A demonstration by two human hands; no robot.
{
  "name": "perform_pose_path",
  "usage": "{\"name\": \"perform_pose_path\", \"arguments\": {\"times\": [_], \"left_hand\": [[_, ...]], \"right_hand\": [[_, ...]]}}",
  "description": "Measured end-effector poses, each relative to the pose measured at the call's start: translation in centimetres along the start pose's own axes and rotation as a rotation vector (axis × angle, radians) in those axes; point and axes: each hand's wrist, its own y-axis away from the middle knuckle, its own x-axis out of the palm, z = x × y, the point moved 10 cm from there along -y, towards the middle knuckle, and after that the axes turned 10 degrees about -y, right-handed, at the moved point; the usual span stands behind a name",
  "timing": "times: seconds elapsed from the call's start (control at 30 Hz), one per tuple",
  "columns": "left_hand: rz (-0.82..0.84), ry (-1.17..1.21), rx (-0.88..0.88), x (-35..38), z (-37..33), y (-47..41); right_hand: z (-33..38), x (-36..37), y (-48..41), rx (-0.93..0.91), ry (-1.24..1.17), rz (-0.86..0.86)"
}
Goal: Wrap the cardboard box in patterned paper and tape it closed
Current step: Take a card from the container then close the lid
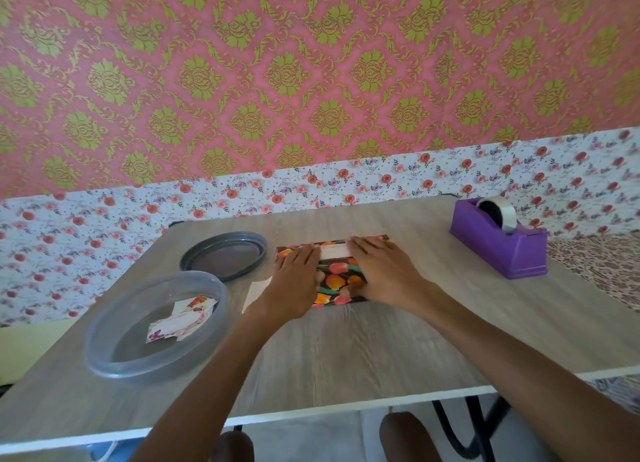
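The box [341, 283], covered in dark patterned paper [337, 267] with orange flowers, sat at the middle of the bench [363, 340]. The left hand [298, 271] and right hand [384, 271] lay flat on its top, one on each side of a pale strip along the far edge, fingers straight and pressing, gripping nothing. A purple tape dispenser [498, 245] stood far right, while a grey lid [225, 255] and a clear tub [156, 323] with paper scraps [181, 319] lay left.
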Motion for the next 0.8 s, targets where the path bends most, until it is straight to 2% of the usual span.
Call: {"name": "perform_pose_path", "arguments": {"times": [0.1, 0.2, 0.4, 0.53, 0.63, 0.8], "left_hand": [[-0.123, 0.039, -0.057, -1.1, -0.1, 0.7], [-0.257, 0.033, -0.107, -2.3, -0.5, 1.5], [-0.384, 0.191, -0.145, -3.2, -0.3, 2.9], [-0.528, 0.200, -0.139, -4.2, -0.3, 4.9], [-0.546, 0.309, -0.195, -4.0, 1.1, 4.8], [-0.528, 0.357, -0.183, -3.9, 1.5, 4.2]], "right_hand": [[0.2, -0.6, 0.4, 0.008, -0.044, -0.026], [0.2, -1.8, 1.4, 0.017, -0.141, -0.142], [1.0, -2.1, 3.3, -0.011, 0.053, -0.386], [0.3, -2.8, 4.6, 0.067, -0.015, -0.502], [-0.5, -2.0, 4.2, 0.149, -0.029, -0.378], [-1.4, -1.5, 1.6, 0.155, 0.083, -0.111]]}}
